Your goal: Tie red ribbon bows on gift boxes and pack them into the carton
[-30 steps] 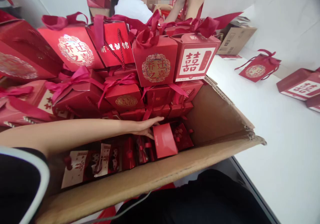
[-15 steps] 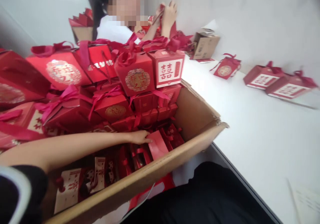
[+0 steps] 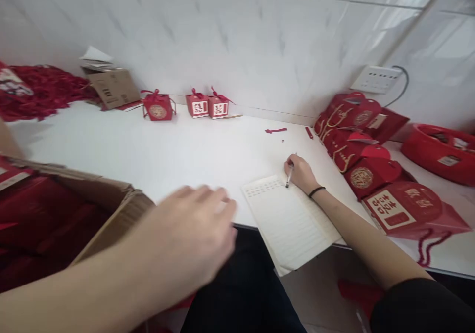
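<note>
My right hand (image 3: pixel 301 173) is closed around a pen (image 3: pixel 290 176), its tip at the upper part of a lined notepad (image 3: pixel 293 224). Rows of small handwritten marks run along the top of the page. The pad lies on the white table, its lower corner jutting past the front edge. My left hand (image 3: pixel 198 229) is in the air, slightly blurred, between the cardboard box (image 3: pixel 122 209) and the pad. Its fingers are loosely bent and somewhat apart, with nothing visible in them. Red gift boxes (image 3: pixel 48 219) lie inside the cardboard box.
Several red gift boxes (image 3: pixel 397 207) with cord handles line the table's right side, beside a red round basin (image 3: pixel 441 150). Small red boxes (image 3: pixel 159 108), a small brown carton (image 3: pixel 115 88) and a heap of red ribbons (image 3: pixel 44 88) stand along the wall. A power strip (image 3: pixel 376 79) is on the wall.
My view has swung to the right. One hand, earlier reaching among red boxes inside the cardboard box, is out of it. The pen hand and the whole notepad have come into view; the other person is gone from it.
</note>
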Motion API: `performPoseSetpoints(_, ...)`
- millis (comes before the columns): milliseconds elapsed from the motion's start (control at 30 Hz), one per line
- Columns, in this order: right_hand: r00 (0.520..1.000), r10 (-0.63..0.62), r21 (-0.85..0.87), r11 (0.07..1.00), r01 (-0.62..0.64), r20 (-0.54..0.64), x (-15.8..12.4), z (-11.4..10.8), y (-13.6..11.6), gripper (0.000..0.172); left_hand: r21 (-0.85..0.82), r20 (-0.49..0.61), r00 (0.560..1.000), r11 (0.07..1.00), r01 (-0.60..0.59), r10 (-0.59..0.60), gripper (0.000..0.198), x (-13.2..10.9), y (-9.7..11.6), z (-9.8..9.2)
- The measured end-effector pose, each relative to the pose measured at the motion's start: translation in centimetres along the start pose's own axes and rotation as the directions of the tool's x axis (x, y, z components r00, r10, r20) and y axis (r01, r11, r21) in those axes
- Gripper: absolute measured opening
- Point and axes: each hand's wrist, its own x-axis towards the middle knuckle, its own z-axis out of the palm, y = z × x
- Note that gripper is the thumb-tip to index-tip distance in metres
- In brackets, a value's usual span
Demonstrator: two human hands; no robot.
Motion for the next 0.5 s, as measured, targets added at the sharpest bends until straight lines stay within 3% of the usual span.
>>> performPoseSetpoints(67,1.0,-0.013,-0.014,1.0,0.013,-0.002,0.2,0.6,0.3,0.01,-0.043,0.038,0.978,0.978,-0.205,0.207,0.018,4.7,3.5,2.9)
performPoseSetpoints(133,1.0,-0.019,-0.024,1.0,0.019,-0.004,0.3,0.7,0.8,0.007,-0.121,0.06,0.939,0.936,-0.331,0.34,0.026,8.5,6.4,6.0)
performPoseSetpoints(233,1.0,-0.015,-0.03,0.999,0.014,-0.015,0.7,0.7,2.0,0.006,-0.229,0.058,0.94,0.921,-0.316,0.337,0.044,12.5,9.1,10.4)
performPoseSetpoints(367,0.999,-0.011,-0.018,1.0,0.011,-0.031,1.3,0.7,3.9,0.006,-0.37,-0.001,0.973,0.904,-0.213,0.229,0.053,14.7,10.2,14.5)
performPoseSetpoints(500,1.0,-0.021,0.01,1.0,0.021,-0.016,1.4,0.7,4.6,0.005,-0.475,-0.031,0.973,0.853,-0.214,0.227,0.048,14.4,9.9,16.4)
